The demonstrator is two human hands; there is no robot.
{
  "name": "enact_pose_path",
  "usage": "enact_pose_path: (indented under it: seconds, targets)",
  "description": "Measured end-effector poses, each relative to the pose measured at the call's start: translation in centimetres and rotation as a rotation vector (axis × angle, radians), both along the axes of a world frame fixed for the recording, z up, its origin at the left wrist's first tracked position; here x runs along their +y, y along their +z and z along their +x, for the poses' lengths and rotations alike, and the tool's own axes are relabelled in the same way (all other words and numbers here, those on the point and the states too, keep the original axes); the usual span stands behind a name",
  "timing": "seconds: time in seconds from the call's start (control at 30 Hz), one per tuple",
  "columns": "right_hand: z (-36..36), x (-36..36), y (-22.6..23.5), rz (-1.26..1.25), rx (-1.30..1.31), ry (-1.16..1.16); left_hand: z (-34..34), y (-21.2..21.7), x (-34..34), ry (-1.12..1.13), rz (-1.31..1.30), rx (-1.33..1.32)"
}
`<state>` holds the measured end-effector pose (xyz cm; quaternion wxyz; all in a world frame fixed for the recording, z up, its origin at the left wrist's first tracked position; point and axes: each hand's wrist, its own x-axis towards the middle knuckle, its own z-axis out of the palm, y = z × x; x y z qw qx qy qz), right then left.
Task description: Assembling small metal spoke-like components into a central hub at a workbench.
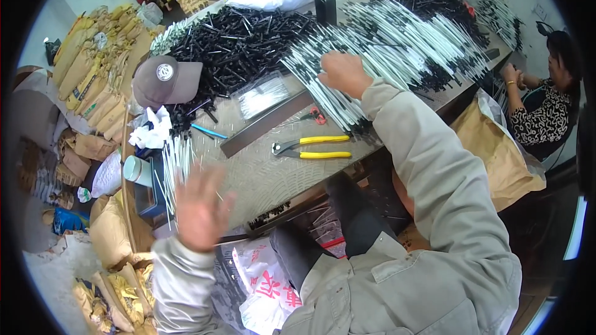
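Note:
My left hand (pixel 202 208), a little blurred, hovers at the left front of the table with its fingers stretched and apart. It is beside a bundle of thin white sticks (pixel 178 160) and holds nothing that I can see. Over the pile of white rods with black ends (pixel 388 40), my right hand (pixel 346 73) has its fingers curled closed. Whatever lies inside that hand is hidden. Yellow-handled pincers (pixel 310 146) lie on the table between my hands. Near them are small red-handled cutters (pixel 318 116) and a dark metal bar (pixel 267 125).
Black plastic parts (pixel 239 43) are heaped behind a grey cap (pixel 166 81). A clear bag of thin pins (pixel 263 97), a blue stick (pixel 209 131) and a cup (pixel 137 170) are nearby. At the right sits another person (pixel 543 96) beside a brown paper sack (pixel 496 149).

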<state>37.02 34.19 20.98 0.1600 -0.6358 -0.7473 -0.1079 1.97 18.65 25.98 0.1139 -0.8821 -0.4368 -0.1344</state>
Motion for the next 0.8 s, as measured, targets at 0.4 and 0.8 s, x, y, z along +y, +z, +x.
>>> enact_pose_path:
  seconds: [0.4,0.8]
  targets:
    - [1.7,-11.0,4.5,0.770,0.876,-0.037,6.0,-7.2,-7.2,-0.207,-0.973,-0.896]
    - [3.4,-17.4,5.3,0.846,1.105,0.096,17.7,-11.0,-4.9,-0.328,-0.778,-0.904]
